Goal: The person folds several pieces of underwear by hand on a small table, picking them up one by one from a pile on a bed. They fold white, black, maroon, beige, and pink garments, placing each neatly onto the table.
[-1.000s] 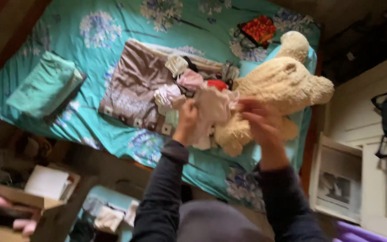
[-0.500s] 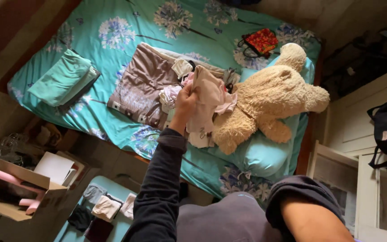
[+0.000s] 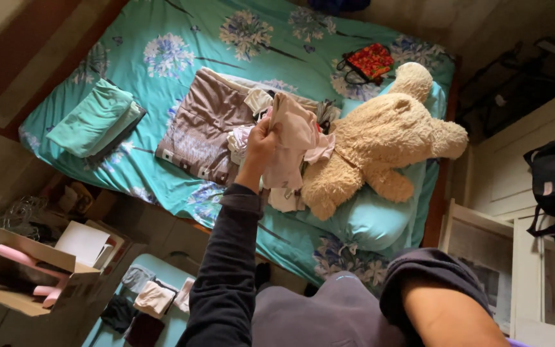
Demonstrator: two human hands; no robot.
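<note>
From the head camera, my only view, I look down over a bed [image 3: 162, 26] spread with a teal flowered sheet. My left hand [image 3: 259, 142] is raised above it and clenched on a pale pink garment [image 3: 293, 138], gripping it near its top edge so that the cloth hangs loose over a heap of small mixed clothes [image 3: 252, 128]. The garment is off the bed, in the air, just beside a large cream teddy bear [image 3: 387, 141] that lies across a teal pillow [image 3: 371, 218].

My right hand is out of the picture; only the bare forearm [image 3: 448, 318] with the dark sleeve pushed up shows at the bottom edge, so I cannot tell whether it is open or closed.

As I judge it, the sorting of this laundry is partly along. A folded teal stack [image 3: 94, 119] sits squared near the left side of the bed, well apart from the heap, and a brown patterned cloth [image 3: 197, 122] lies flat under the heap's left edge. The heap is loose and unfolded, and the pink piece in my grip hangs unfolded too, so most of the small items look left to do.

A red patterned pouch [image 3: 371, 60] rests near the bear's head. On the floor to the left, an open cardboard box [image 3: 27, 283] stands beside a teal surface with more small garments [image 3: 152, 299].
</note>
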